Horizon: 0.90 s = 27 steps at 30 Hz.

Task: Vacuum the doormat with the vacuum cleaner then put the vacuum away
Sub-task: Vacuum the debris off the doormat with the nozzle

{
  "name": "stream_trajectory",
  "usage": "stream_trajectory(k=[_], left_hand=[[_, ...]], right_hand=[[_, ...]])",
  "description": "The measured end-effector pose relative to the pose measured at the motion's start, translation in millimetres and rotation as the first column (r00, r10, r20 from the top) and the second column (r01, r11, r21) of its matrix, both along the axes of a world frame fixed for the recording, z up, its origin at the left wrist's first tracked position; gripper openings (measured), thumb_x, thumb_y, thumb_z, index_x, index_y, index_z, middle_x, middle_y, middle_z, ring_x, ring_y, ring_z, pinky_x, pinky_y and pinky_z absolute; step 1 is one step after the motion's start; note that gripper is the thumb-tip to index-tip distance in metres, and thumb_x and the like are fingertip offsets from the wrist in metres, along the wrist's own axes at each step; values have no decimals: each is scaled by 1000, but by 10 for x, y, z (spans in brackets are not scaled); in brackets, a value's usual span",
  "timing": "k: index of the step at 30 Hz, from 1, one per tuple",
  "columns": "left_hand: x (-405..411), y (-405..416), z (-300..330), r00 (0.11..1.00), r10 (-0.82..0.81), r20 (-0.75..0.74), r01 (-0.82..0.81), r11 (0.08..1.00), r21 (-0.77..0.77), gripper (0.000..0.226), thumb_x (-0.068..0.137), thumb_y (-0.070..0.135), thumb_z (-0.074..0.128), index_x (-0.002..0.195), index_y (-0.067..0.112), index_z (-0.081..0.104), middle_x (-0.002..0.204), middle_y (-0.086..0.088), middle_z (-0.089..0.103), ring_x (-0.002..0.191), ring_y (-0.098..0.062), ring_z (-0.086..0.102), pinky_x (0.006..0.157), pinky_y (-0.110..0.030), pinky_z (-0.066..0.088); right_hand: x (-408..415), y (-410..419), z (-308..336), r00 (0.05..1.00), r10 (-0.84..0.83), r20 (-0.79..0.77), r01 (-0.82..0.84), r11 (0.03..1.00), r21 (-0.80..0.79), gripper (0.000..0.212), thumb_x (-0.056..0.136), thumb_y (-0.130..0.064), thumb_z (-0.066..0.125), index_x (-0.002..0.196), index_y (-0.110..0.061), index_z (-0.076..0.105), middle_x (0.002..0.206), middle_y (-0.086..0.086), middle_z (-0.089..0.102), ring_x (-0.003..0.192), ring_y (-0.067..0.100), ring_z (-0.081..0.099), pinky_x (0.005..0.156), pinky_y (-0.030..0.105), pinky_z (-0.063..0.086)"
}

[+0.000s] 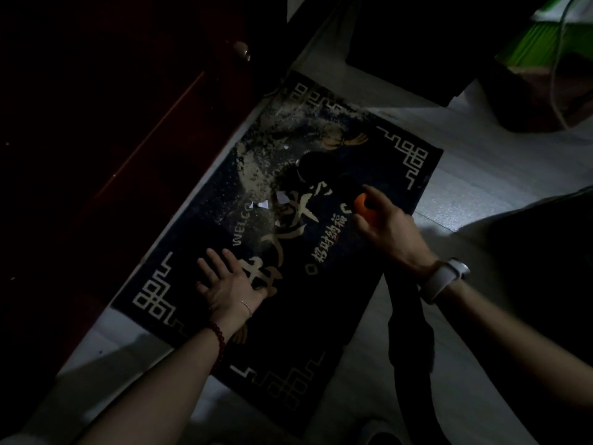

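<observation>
Pale tile floor (481, 175) under dusty dark doormat (321, 316), red door (96, 139) alongside.

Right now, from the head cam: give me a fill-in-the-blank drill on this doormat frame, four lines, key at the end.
1. The left hand lies flat on the ____.
2. The right hand has its grip closed around a dark vacuum cleaner with an ____ part showing at the fingers.
3. The pale dust covers the end of the mat nearest the ____ door.
4. On the right wrist sits a ____ watch band.

Missing words: doormat; orange; dark red; white
</observation>
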<state>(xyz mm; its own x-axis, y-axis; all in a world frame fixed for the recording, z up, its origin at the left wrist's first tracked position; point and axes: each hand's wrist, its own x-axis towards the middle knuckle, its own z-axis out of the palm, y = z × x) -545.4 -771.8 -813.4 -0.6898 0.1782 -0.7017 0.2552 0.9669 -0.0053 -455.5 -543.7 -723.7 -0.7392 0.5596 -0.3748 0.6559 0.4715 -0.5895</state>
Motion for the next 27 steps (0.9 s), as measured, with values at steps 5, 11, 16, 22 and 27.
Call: stream_trajectory(k=[5, 11, 16, 22, 27], left_hand=[[6, 8, 10, 1000, -1, 3, 1, 1000, 0, 119, 74, 71, 53, 144, 5, -17, 150, -22, -25, 140, -40, -18, 112, -54, 11], [11, 13, 34, 1000, 2, 2, -2, 1000, 0, 121, 73, 71, 54, 145, 5, -17, 150, -22, -25, 140, -40, -18, 112, -54, 11], [0, 19, 34, 1000, 4, 7, -4, 1000, 5, 120, 74, 70, 54, 145, 5, -17, 150, -22, -25, 140, -40, -18, 112, -54, 11], [-9, 23, 29, 1000, 6, 8, -6, 1000, 8, 119, 75, 68, 56, 144, 5, -17, 150, -22, -25, 140, -40, -18, 113, -54, 9], [3, 22, 35, 1000, 8, -2, -8, 1000, 16, 123, 72, 70, 57, 144, 5, -18, 150, -23, -24, 140, -41, -17, 112, -54, 10]], right_hand=[[34, -177, -61, 999, 28, 38, -26, 999, -46, 58, 90, -34, 52, 142, -33, 26, 126, 14, 57, 107, 33, 58, 94, 42, 48], [138, -294, -38, 995, 78, 67, -74, 996, -56, 60, 91, -35, 51, 143, -37, 21, 125, 13, 58, 101, 32, 61, 87, 41, 51], [185, -379, -37, 991, 99, 95, -98, 995, -19, 62, 91, -36, 49, 144, -38, 17, 120, 14, 60, 93, 32, 63, 81, 40, 53], [-45, -250, 51, 998, 56, 35, -62, 980, 189, 58, 93, -38, 47, 144, -36, 19, 108, 18, 64, 91, 37, 62, 75, 41, 51], [-73, -650, -65, 941, 292, 172, -329, 910, 252, 61, 95, -40, 38, 146, -36, 5, 106, 11, 60, 88, 31, 61, 65, 31, 39]])
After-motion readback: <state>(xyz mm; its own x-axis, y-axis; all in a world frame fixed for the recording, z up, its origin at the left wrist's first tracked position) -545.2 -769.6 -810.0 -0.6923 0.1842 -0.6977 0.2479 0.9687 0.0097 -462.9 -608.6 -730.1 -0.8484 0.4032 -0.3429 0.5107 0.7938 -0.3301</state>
